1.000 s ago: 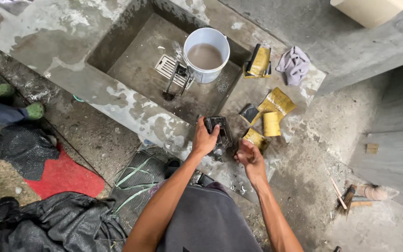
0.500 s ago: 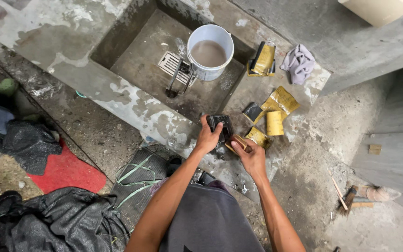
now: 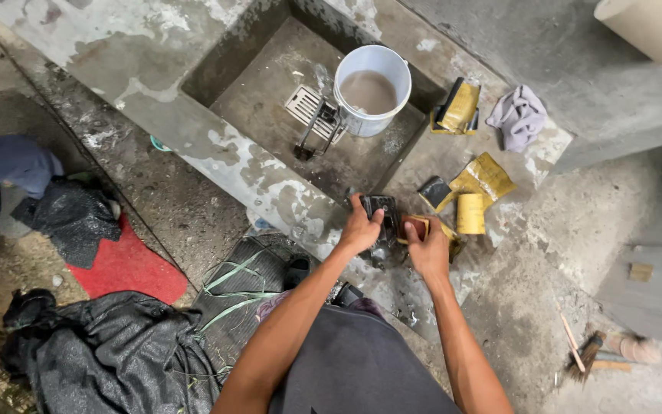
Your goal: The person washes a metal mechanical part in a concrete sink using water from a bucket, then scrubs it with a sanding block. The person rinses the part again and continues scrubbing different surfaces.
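My left hand (image 3: 360, 228) grips a dark metal part (image 3: 381, 208) resting on the wet concrete ledge (image 3: 270, 188) at the edge of a sunken basin. My right hand (image 3: 427, 247) sits just right of it, closed on a small brownish block (image 3: 414, 227) pressed against the part. A roll of yellow sandpaper (image 3: 470, 213) stands close to the right hand, with a folded yellow sheet (image 3: 486, 176) and a small black piece (image 3: 434, 191) behind it.
A white bucket (image 3: 371, 90) of murky water stands in the basin beside a floor drain grate (image 3: 306, 103). Farther back lie more yellow sandpaper (image 3: 460, 106) and a grey rag (image 3: 518, 115). Black plastic sheeting (image 3: 113, 353), a red mat (image 3: 128, 268) and a brush (image 3: 599, 353) are on the ground.
My right hand has moved up and left to meet the dark part, bringing the brownish block against it. The left hand keeps its hold.
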